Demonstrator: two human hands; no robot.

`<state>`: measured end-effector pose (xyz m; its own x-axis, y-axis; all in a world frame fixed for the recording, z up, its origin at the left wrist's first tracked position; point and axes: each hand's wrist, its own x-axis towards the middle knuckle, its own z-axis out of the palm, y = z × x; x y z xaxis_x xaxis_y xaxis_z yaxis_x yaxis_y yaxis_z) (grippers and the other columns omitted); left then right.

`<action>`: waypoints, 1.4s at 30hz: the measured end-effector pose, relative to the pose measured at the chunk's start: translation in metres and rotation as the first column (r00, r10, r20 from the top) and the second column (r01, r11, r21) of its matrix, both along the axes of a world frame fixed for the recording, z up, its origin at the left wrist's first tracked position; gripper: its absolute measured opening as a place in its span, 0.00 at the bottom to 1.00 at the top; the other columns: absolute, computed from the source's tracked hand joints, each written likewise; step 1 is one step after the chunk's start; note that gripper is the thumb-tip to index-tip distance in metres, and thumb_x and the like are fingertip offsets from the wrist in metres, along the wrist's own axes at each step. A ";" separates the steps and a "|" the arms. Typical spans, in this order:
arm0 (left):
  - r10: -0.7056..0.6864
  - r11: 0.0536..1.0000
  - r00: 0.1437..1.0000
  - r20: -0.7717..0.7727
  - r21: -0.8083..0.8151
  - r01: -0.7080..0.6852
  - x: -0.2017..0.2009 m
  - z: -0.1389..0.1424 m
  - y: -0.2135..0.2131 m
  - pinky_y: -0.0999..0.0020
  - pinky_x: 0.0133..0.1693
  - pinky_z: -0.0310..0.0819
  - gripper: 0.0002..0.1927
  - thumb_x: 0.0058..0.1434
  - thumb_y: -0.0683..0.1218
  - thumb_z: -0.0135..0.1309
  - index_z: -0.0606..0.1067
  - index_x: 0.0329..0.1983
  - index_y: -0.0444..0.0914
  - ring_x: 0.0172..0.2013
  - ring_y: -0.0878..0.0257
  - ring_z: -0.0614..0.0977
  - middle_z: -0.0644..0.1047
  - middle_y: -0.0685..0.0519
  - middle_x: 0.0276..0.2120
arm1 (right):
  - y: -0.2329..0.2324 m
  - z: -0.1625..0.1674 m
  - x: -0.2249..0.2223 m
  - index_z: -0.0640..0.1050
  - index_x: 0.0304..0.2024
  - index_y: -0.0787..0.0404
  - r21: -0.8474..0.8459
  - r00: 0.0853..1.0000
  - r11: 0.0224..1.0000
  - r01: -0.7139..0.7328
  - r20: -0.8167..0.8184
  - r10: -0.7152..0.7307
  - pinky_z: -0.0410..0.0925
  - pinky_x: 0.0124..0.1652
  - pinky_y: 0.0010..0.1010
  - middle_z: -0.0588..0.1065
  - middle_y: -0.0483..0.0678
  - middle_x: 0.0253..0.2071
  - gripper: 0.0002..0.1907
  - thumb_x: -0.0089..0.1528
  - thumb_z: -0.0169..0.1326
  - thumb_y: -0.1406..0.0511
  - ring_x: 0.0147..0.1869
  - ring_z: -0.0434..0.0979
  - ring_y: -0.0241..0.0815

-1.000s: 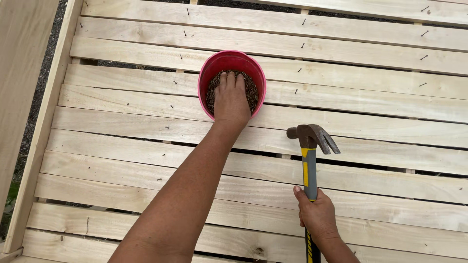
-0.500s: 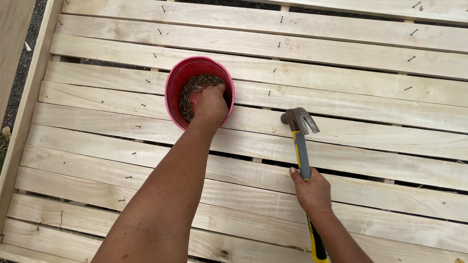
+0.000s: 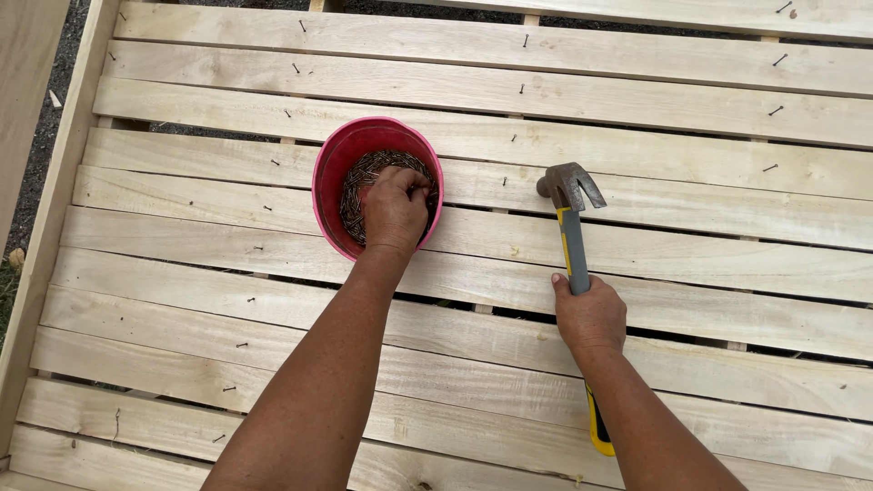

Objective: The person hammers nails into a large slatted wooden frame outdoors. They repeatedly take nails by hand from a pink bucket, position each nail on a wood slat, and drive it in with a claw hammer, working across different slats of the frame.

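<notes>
A red plastic bucket (image 3: 332,168) full of nails (image 3: 362,177) stands on pale wooden slats (image 3: 637,245). My left hand (image 3: 396,207) reaches into the bucket, its fingers curled down among the nails. To the right, my right hand (image 3: 589,314) grips the grey and yellow handle of a claw hammer (image 3: 569,186). The hammer's steel head rests on a slat, pointing away from me.
The slats lie side by side with dark gaps between them, and several half-driven nails (image 3: 525,40) stick up from them. A wooden side rail (image 3: 56,195) borders the left edge, with gravel ground (image 3: 45,127) beyond it.
My left hand has gone from lying flat in the bucket to curled over the nails. The view has shifted slightly. The right hand still holds the hammer.
</notes>
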<state>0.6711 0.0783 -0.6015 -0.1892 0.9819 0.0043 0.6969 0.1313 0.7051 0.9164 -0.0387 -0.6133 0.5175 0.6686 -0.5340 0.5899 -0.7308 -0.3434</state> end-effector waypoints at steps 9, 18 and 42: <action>0.059 0.996 0.984 0.169 -0.075 -0.047 -0.010 -0.005 0.000 0.66 0.46 0.82 0.07 0.63 0.39 0.54 0.81 0.41 0.39 0.38 0.61 0.87 0.84 0.50 0.37 | 0.004 0.012 -0.013 0.83 0.41 0.57 -0.043 0.999 0.999 0.011 0.032 -0.010 0.75 0.41 0.44 0.81 0.50 0.32 0.23 0.66 0.54 0.46 0.37 0.82 0.48; -0.004 0.994 0.998 0.057 0.105 -0.002 -0.017 -0.017 0.006 0.62 0.50 0.78 0.17 0.57 0.31 0.53 0.80 0.48 0.36 0.46 0.53 0.83 0.81 0.47 0.45 | 0.007 0.008 -0.024 0.83 0.43 0.55 -0.053 0.996 0.997 0.060 0.069 -0.057 0.75 0.41 0.44 0.81 0.50 0.33 0.22 0.66 0.53 0.46 0.39 0.83 0.48; 0.048 0.955 0.897 0.440 0.242 -0.169 0.009 0.019 -0.006 0.74 0.42 0.80 0.04 0.65 0.38 0.58 0.82 0.40 0.38 0.38 0.68 0.82 0.81 0.56 0.38 | 0.012 0.005 -0.014 0.83 0.40 0.59 -0.056 0.998 0.998 0.039 0.053 -0.036 0.75 0.41 0.44 0.81 0.51 0.32 0.23 0.66 0.54 0.47 0.37 0.83 0.49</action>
